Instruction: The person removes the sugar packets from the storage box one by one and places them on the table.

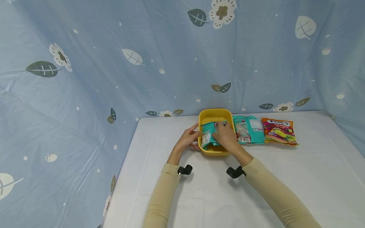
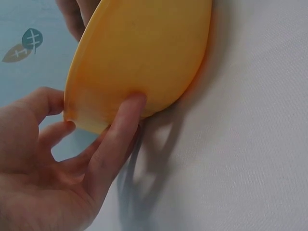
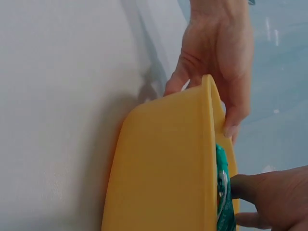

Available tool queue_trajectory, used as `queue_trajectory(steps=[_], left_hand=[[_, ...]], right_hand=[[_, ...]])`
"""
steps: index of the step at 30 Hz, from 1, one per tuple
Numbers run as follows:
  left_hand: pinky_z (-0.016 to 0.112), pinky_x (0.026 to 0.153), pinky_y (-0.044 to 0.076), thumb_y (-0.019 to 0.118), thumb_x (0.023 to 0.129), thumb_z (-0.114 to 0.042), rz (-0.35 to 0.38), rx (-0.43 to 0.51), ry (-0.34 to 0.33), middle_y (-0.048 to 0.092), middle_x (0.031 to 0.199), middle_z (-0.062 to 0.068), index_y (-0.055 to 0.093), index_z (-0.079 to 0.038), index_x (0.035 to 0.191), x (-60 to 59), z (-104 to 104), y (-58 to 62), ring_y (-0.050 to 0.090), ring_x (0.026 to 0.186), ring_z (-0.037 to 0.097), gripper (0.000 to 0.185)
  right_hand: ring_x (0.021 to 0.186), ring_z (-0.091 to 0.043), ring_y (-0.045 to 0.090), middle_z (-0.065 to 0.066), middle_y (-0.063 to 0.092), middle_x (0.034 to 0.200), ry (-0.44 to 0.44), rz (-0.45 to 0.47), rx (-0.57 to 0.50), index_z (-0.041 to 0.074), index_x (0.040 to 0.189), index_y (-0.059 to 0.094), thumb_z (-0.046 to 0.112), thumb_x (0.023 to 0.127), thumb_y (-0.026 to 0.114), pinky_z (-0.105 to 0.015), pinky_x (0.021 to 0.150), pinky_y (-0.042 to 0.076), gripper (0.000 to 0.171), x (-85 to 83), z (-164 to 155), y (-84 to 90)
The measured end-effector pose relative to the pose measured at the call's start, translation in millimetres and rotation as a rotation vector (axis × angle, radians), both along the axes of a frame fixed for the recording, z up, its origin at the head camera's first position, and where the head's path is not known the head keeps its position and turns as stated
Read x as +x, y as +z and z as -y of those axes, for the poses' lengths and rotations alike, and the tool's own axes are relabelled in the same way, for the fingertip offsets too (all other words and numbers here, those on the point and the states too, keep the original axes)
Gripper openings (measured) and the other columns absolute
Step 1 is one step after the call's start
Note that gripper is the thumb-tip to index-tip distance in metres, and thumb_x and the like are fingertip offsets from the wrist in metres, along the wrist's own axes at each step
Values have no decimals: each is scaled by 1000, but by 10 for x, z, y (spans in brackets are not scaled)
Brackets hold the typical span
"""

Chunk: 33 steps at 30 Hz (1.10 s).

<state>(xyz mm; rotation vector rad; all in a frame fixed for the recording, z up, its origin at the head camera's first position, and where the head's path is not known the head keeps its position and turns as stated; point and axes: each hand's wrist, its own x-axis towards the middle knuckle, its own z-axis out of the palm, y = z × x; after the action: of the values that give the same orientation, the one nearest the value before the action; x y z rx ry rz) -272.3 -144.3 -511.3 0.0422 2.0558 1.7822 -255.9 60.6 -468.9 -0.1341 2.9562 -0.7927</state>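
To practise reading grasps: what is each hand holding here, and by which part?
The left hand grips the yellow tub by its left wall and rim. The right hand holds the teal packet inside it, from above.
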Motion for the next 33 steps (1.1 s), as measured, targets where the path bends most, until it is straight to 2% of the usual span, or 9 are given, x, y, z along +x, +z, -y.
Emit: queue_trajectory(steps=[3,8,14,18,22,29,33], left_hand=[[53,68,63,55,99,-24,2,0,-3,59,125,19,31,-33,154,6,-2,8,71,99,31,61],[53,68,64,55,99,-23,9,1,2,59,126,18,32,-34,154,10,1,13,72,97,28,61],[54,69,63,56,98,-24,16,4,8,58,127,18,32,-36,153,6,-3,9,72,97,29,62],[53,69,64,57,98,-26,17,1,7,58,127,18,32,-36,153,0,1,5,71,98,29,62],[52,68,64,57,98,-26,9,-7,6,58,126,18,31,-35,154,1,6,8,72,97,27,62],[52,69,64,57,98,-26,7,-12,12,58,125,18,31,-35,154,6,8,4,72,96,26,62],[50,66,64,56,98,-25,1,-10,9,58,125,18,32,-35,153,8,7,-10,72,96,26,61]], right_hand=[[88,-44,62,-35,50,128,-5,0,-27,5,143,44,30,90,71,-56,68,58,64,3,-23,-5],[89,-45,61,-34,46,134,1,12,-66,7,145,41,30,89,72,-53,67,57,68,11,-41,-10],[110,-47,56,-33,40,142,9,-5,-96,9,149,36,29,88,74,-59,84,54,75,11,-40,-5],[118,-49,51,-33,34,146,6,14,-123,10,149,36,29,87,74,-63,93,51,75,-20,-47,-24],[122,-49,48,-32,30,149,10,41,-154,12,150,35,30,87,75,-63,96,50,77,-58,-73,-43],[125,-43,47,-29,39,146,46,86,-170,10,150,35,36,84,77,-60,104,48,82,-110,-136,-50],[131,-42,44,-26,38,149,65,117,-192,11,150,35,36,83,77,-61,109,44,83,-121,-165,-29]])
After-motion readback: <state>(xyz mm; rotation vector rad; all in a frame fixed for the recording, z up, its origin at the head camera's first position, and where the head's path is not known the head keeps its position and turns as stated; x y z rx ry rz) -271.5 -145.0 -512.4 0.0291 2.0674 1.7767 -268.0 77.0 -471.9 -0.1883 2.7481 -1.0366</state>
